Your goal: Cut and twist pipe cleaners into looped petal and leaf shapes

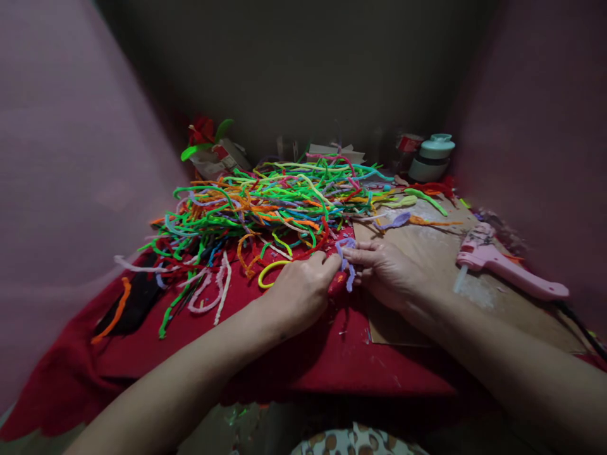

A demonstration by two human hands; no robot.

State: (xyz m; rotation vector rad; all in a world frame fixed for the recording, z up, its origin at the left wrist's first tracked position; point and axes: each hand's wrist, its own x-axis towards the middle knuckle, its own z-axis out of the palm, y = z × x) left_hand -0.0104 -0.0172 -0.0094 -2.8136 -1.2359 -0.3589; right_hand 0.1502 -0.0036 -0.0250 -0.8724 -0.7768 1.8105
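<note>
My left hand (298, 291) and my right hand (384, 268) meet over the red cloth (332, 360), fingers pinched together on a lilac pipe cleaner (345, 253) bent into a loop between them. A small red piece sits under the fingertips, partly hidden. Just beyond the hands lies a big tangled heap of pipe cleaners (265, 202) in green, orange, blue, pink and yellow. A yellow curved pipe cleaner (269, 272) lies right by my left hand.
A pink glue gun (502, 265) rests on a brown cardboard sheet (427, 246) at the right. A pale green lidded jar (432, 157) and small boxes stand at the back. A red artificial flower (203, 136) is back left. Pink walls close both sides.
</note>
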